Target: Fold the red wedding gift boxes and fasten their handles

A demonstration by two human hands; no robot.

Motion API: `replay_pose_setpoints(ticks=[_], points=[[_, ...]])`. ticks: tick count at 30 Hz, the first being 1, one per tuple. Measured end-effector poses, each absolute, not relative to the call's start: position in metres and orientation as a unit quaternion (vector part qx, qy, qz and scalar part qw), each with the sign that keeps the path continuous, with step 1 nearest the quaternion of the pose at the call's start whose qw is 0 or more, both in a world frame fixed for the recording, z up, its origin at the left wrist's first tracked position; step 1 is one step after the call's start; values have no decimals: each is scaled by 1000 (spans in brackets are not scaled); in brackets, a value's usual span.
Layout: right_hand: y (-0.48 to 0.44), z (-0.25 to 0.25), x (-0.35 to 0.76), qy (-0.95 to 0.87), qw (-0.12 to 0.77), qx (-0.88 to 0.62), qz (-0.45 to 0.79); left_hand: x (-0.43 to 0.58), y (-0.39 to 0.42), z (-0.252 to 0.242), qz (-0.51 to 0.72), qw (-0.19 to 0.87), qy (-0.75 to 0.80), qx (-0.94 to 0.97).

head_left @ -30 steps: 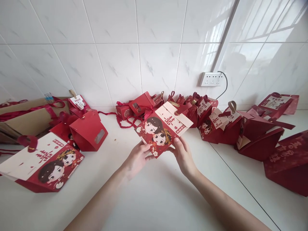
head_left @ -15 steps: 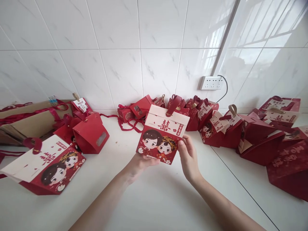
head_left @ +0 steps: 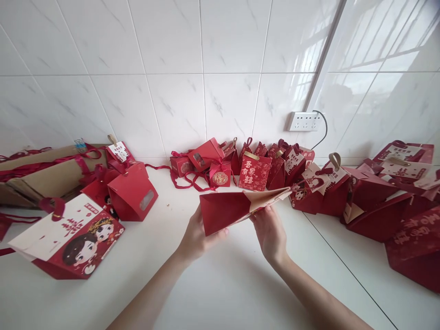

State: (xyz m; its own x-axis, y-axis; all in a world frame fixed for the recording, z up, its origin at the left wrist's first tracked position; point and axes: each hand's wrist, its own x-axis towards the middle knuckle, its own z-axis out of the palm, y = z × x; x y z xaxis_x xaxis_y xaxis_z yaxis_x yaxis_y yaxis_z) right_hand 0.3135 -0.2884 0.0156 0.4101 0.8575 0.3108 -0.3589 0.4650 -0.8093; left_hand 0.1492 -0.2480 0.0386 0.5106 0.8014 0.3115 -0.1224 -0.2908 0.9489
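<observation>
Between my hands, above the white tabletop (head_left: 213, 293), a red and cream paper gift box (head_left: 223, 208) is held on its side. Its plain red base faces me at the left, and its cream top with a dark red strap points right. My left hand (head_left: 194, 236) grips the base end, with the thumb below and fingers behind. Around the cream top end, my right hand (head_left: 270, 231) is closed from underneath. The printed faces on the box are turned out of sight.
A similar box with cartoon faces (head_left: 77, 240) stands at left, beside a plain red box (head_left: 132, 192) and a cardboard carton (head_left: 51, 176) with red ribbons. Several red boxes (head_left: 254, 172) line the tiled wall, and more (head_left: 373, 201) crowd the right. A power socket (head_left: 304, 121) is on the wall.
The box has turned in my hands from upright with its printed front showing to lying sideways, base left and top right. My hands shifted their grip with it.
</observation>
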Motion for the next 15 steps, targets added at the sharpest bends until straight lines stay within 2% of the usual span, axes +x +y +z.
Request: replay_pose_setpoints(ticks=[10, 15], points=[[-294, 16, 314, -363, 776, -329, 398, 148, -246, 35, 480, 481, 222, 700], [-296, 17, 314, -390, 773, -313, 392, 147, -246, 33, 466, 487, 252, 695]])
